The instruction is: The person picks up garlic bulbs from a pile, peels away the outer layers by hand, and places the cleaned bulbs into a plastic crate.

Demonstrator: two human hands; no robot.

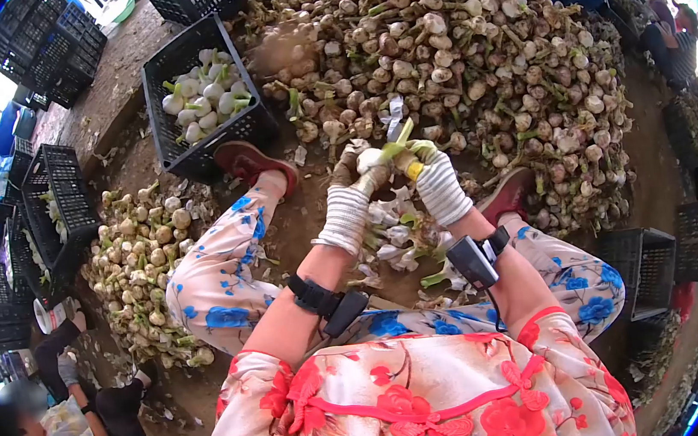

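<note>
A garlic bulb [370, 160], peeled white with a green stalk [400, 138] pointing up and right, is gripped in my left hand [350, 185]. My right hand [435, 175] is closed beside the stalk. A small yellow object [415, 170] shows at its fingers; its kind is mostly hidden. Both hands wear whitish knit gloves with dirty fingertips. Below them, loose garlic skins and cut stalks [398, 234] lie on the ground between my legs. Beyond my hands rises a large heap of unpeeled garlic [442, 52].
A black crate [174, 156] holding peeled white bulbs stands ahead on the left. A smaller garlic pile [145, 276] lies by my left leg. More black crates [62, 195] stand farther left, and one crate [643, 266] at right. Other people [75, 421] sit nearby.
</note>
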